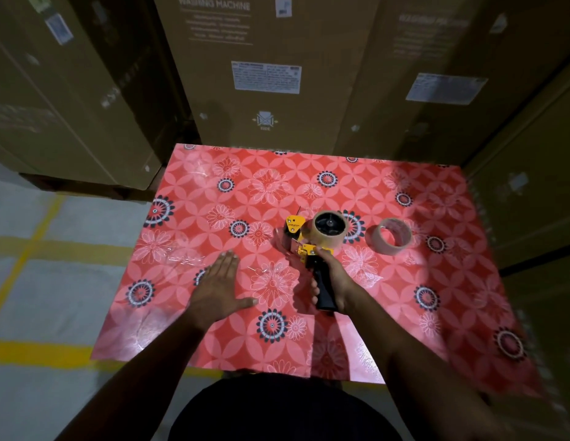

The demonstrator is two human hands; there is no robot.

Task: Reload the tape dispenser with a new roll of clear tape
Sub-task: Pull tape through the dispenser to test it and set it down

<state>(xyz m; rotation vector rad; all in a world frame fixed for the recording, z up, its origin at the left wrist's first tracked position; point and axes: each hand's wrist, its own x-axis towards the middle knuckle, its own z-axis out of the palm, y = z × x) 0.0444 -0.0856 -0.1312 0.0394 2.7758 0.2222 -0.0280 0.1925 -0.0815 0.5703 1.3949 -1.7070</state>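
Yellow dispenser (304,243): our right hand (329,281) clenched on its black handle, light, rigid. Left hand (218,288) flat, empty. Spare roll (388,236) at 3 o'clock; we'd grab its slick rim.

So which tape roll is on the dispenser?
The tape roll nearer the right hand sits on the dispenser; the other roll lies loose, farther right.

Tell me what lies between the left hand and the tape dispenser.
Nothing: in the head view, only bare floral tablecloth separates the flat left hand from the tape dispenser, which the right hand grips.
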